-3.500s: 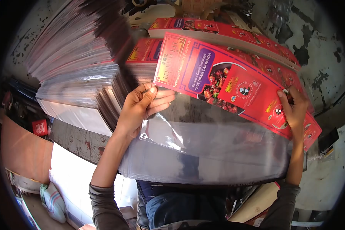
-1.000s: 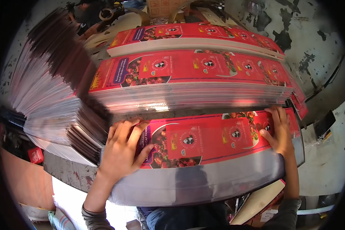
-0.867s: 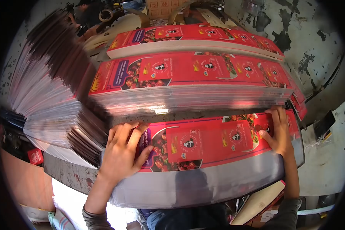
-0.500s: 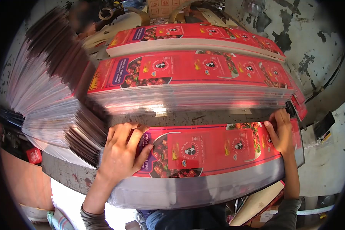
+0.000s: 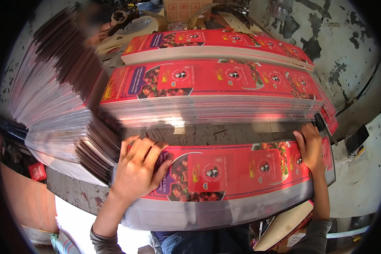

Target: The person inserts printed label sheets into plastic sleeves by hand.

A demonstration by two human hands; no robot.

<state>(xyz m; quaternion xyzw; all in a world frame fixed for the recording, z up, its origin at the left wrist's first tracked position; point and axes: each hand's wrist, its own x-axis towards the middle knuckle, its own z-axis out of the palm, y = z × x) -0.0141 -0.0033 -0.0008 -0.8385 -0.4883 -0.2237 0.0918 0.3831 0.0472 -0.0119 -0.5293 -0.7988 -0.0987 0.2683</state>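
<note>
A long pile of red printed plastic sheets (image 5: 241, 178), with a clear strip along its near side, lies in front of me. The print shows food pictures and a panda logo. My left hand (image 5: 142, 167) rests over the left end, its fingers bent round the far edge and its thumb pressed on top. At the right end, my right hand (image 5: 311, 148) is closed on the far edge, thumb along the print. The undersides of the sheets and some fingertips are hidden.
Behind lie two more stacks of red printed sheets, a middle stack (image 5: 207, 80) and a far stack (image 5: 216, 40). Fanned clear-edged sheets (image 5: 55, 114) lean at the left. A cardboard box (image 5: 186, 10) stands at the back, beside a peeling wall (image 5: 300, 29). Part of another person shows at upper left.
The near sheets sit slightly lower in view, nearer me. Both hands keep their hold at the ends. The whole view has shifted a little.
</note>
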